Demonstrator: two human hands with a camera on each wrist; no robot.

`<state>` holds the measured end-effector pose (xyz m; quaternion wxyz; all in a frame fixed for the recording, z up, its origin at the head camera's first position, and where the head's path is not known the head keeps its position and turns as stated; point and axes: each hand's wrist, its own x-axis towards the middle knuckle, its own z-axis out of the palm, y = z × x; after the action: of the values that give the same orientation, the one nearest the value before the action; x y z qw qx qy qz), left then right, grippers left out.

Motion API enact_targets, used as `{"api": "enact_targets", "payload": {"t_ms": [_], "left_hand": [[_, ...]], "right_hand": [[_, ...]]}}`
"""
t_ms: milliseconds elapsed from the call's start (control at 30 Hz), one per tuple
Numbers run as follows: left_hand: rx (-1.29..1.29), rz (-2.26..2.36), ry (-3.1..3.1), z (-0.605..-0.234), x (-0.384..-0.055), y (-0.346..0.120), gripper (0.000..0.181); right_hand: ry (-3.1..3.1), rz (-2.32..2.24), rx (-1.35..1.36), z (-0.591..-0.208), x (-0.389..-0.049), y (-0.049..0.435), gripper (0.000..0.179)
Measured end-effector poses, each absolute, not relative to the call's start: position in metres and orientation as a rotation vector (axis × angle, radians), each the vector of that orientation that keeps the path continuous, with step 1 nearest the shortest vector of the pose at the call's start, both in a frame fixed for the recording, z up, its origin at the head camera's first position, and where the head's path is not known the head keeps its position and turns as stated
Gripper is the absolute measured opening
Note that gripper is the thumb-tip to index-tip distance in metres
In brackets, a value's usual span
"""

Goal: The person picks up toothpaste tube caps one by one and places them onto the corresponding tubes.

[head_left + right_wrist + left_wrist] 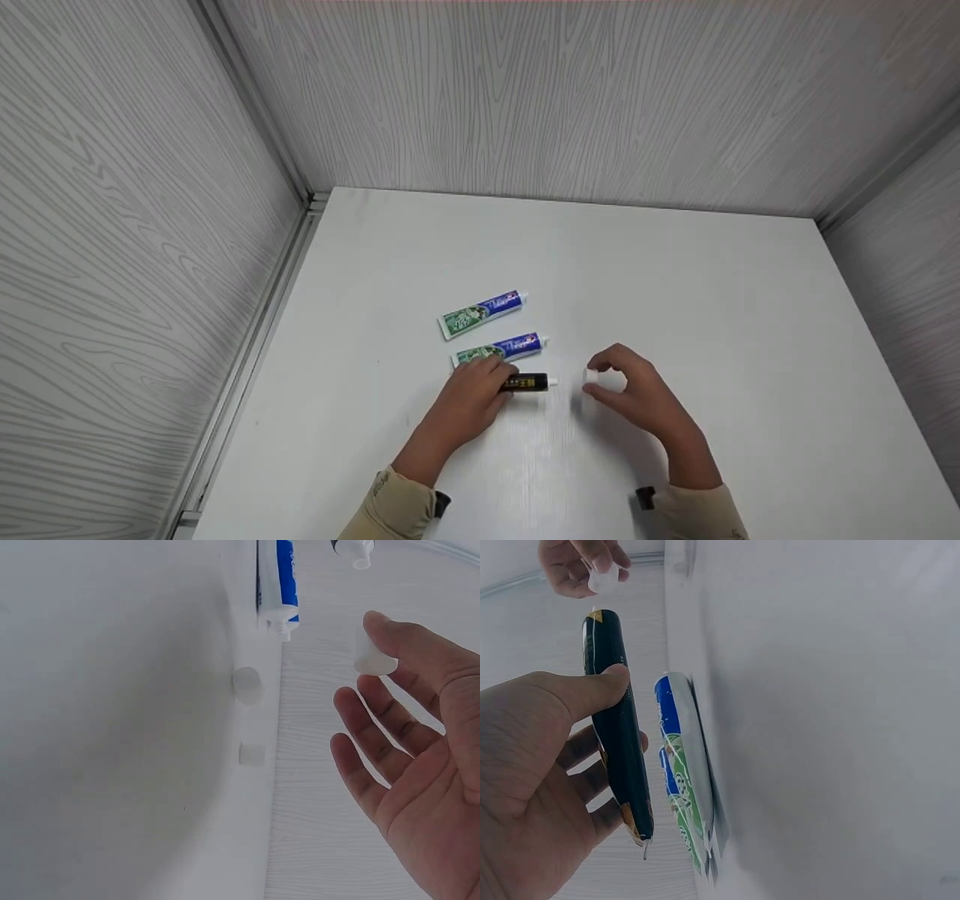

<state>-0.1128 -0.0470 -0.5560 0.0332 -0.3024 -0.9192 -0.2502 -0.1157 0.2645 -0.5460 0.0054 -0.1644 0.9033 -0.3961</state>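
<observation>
- Curling round a black tube (pixel 528 382), the left hand (pixel 469 396) held it nearer the surface's (pixel 712 300) left edge than right.
- The right hand (pixel 639 388) pinched a white cap (pixel 591 376) near the tube's nozzle (pixel 553 382).

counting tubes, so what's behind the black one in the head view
Behind the black tube lie a nearer blue-green tube and a farther blue-green tube. The left grip covers part of the nearer one, so that bit can't be seen there.
</observation>
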Motion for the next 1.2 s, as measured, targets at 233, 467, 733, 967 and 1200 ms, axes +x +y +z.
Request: {"api": "enact_targets", "payload": {"t_ms": [233, 467, 733, 967, 1200], "left_hand": [[-0.922, -0.754, -2.848, -0.555, -0.112, -0.045, 0.029], [-0.937, -0.76, -2.83, -0.556, -0.111, -0.042, 0.028], [-0.954, -0.77, -2.835, -0.554, -0.111, -0.039, 0.028], [-0.971, -0.775, -2.833, -0.552, -0.111, -0.037, 0.03], [-0.986, -0.841, -2.806, -0.551, -0.112, -0.037, 0.03]], "right_hand": [[2.793, -1.267, -0.562, -0.546, -0.112, 0.259, 0.029], [2.779, -1.267, -0.574, -0.546, -0.11, 0.256, 0.028], [2.75, -1.253, -0.56, -0.542, -0.108, 0.25, 0.029], [2.741, -1.266, -0.58, -0.541, -0.106, 0.248, 0.029], [2.735, -1.289, -0.594, -0.541, -0.106, 0.247, 0.028]]}}
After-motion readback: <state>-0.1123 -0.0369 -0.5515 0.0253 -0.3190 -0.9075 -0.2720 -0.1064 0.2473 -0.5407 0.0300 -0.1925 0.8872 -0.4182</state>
